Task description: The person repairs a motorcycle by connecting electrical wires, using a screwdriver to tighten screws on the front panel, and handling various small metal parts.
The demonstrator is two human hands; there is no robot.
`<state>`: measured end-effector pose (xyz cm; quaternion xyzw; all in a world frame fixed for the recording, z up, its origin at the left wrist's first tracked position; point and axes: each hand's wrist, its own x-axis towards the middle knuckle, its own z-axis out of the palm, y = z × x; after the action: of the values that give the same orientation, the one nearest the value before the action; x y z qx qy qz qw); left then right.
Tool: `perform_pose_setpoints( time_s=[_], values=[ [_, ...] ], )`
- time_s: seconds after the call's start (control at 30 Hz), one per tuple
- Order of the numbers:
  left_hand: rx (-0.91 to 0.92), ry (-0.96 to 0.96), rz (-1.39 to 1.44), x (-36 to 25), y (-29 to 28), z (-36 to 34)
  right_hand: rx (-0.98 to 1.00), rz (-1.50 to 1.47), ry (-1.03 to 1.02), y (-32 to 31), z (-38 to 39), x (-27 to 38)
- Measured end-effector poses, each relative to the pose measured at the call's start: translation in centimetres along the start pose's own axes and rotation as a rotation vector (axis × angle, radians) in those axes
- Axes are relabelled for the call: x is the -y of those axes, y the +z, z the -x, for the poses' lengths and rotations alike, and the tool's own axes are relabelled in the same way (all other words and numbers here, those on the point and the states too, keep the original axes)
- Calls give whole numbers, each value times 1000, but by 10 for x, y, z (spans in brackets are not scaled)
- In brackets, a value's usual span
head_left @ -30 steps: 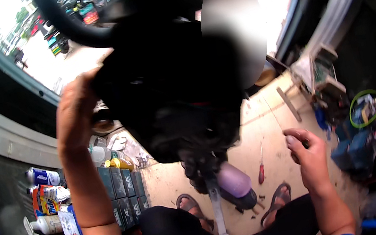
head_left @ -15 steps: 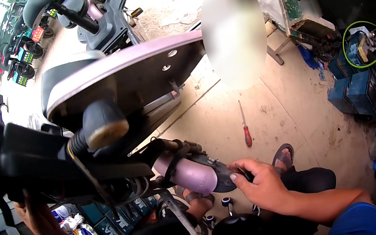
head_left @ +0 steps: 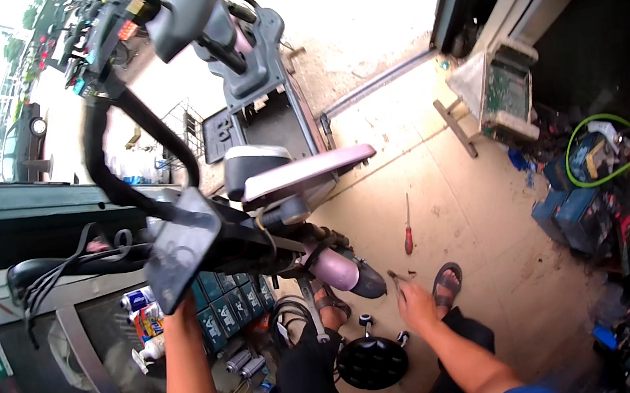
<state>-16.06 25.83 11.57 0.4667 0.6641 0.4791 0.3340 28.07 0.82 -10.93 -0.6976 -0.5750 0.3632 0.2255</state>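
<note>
A partly stripped electric scooter stands before me, with black handlebars (head_left: 143,163), loose cables and a glossy dark panel (head_left: 184,247). My left hand (head_left: 180,304) reaches up under that panel, which hides its fingers. Low on the scooter is a pink front mudguard (head_left: 334,270) with a black end flap (head_left: 369,281). My right hand (head_left: 414,303) is closed just right of the flap, apart from it. A small dark end sticks out of its fingers; I cannot make out what it is. On the floor ahead of this hand lies a red-handled screwdriver (head_left: 408,241).
A black wheeled stool (head_left: 372,362) is between my legs. Boxes (head_left: 226,311) and bottles (head_left: 143,313) line the left. A worn green-and-white seat (head_left: 506,94) stands at the back right. Dark batteries (head_left: 577,219) and a green hose (head_left: 603,177) crowd the right. Another scooter (head_left: 254,82) stands ahead.
My right hand has come off the black flap and moved slightly right of it. The view has shifted back, showing more of the handlebars. My left hand stays at the scooter's front.
</note>
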Motion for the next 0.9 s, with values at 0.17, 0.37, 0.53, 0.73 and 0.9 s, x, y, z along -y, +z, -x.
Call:
perform_pose_setpoints(
  time_s=[0.17, 0.37, 0.53, 0.73, 0.9],
  values=[
    [-136, -430, 420, -12, 13, 3, 143, -23, 174, -77, 91, 26],
    [-324, -219, 3, -52, 46, 40, 106, -35, 232, -206, 97, 59],
    [-422, -410, -64, -59, 61, 134, 38, 112, 207, -281, 46, 63],
    [-344, -660, 172, -76, 56, 227, 38, 81, 297, -306, -29, 82],
    [-359, -742, 334, -74, 76, 250, 83, 26, 140, -328, -80, 135]
  ],
)
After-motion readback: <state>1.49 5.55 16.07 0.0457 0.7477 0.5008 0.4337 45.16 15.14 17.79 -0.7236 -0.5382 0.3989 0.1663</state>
